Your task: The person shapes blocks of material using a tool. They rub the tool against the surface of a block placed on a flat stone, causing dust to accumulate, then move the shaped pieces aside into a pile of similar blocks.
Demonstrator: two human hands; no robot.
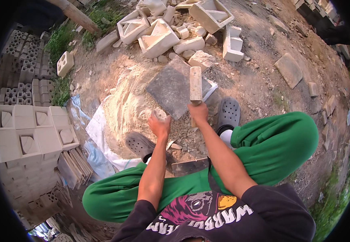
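My right hand [199,113] is wrapped round the handle of a mallet [196,84]. Its long, pale, dusty head points away from me, over the right side of a dark square slab [171,86]. To the left, my left hand [159,126] grips a small pale lump of broken block [160,114] by the slab's near-left edge. A mound of sandy powder [124,97] lies just left of the slab and that hand. Both hands are low between my feet, which are in grey clogs.
Broken cream blocks [159,39] and rubble lie beyond the slab. Stacked hollow blocks [32,129] stand at left, with thin boards [75,167] leaning nearby. White sheeting [104,135] edges the powder. A flat slab [288,70] rests on the ground at right.
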